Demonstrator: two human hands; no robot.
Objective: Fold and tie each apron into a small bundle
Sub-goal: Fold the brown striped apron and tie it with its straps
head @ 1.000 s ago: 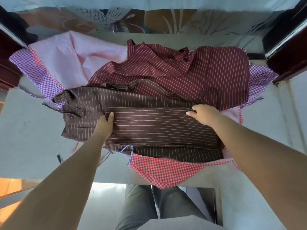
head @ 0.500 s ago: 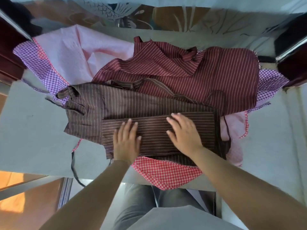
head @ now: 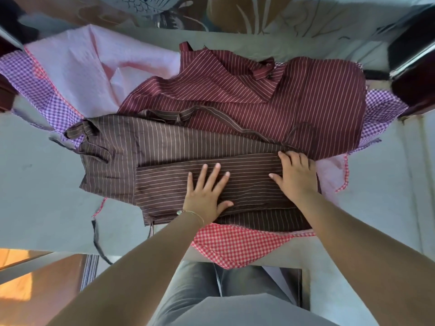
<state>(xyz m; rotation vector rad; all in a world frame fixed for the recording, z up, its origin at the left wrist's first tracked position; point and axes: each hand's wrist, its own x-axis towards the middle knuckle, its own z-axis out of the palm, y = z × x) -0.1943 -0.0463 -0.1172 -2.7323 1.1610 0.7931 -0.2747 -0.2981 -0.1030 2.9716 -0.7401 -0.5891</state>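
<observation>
Brown apron (head: 179, 161) under both flat hands

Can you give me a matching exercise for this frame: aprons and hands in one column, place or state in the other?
Things:
1. brown striped apron
2. maroon striped apron
3. red checked apron
4. left hand

Places or states:
A. hangs over the table's near edge
B. lies behind the brown one, spread out
C. rests flat with fingers spread
D. on top of the pile, partly folded

Pairs: 1-D, 2-B, 3-A, 4-C
</observation>
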